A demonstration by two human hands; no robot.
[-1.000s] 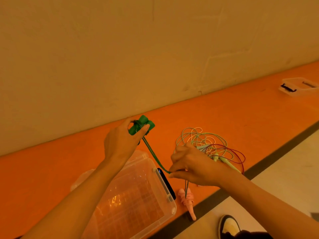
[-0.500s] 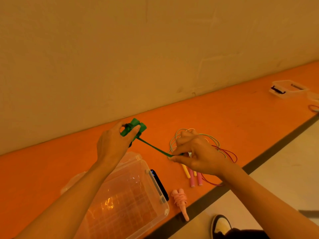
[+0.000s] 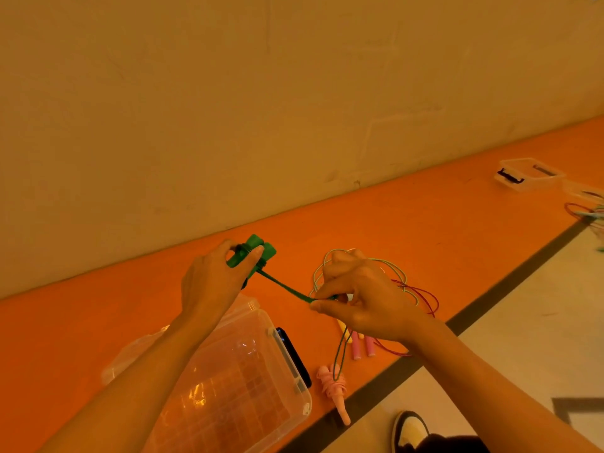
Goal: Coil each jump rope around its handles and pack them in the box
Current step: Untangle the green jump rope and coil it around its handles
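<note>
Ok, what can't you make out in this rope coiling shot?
Head view: turns wound on the green handles, covered by the left hand.
Head view: the green rope inside the right hand, hidden by its fingers.
Head view: contents of the far box, too small.
Head view: shoe, cut by the bottom edge.

The orange surface (image 3: pixel 425 243) is matt and even; the wall (image 3: pixel 294 93) behind it is rough, chalky plaster. At its near edge, the box (image 3: pixel 228 387) is clear, glossy plastic catching highlights. The green handles (image 3: pixel 269 250) look matt, perhaps foam; their cord (image 3: pixel 283 285) is smooth.
</note>
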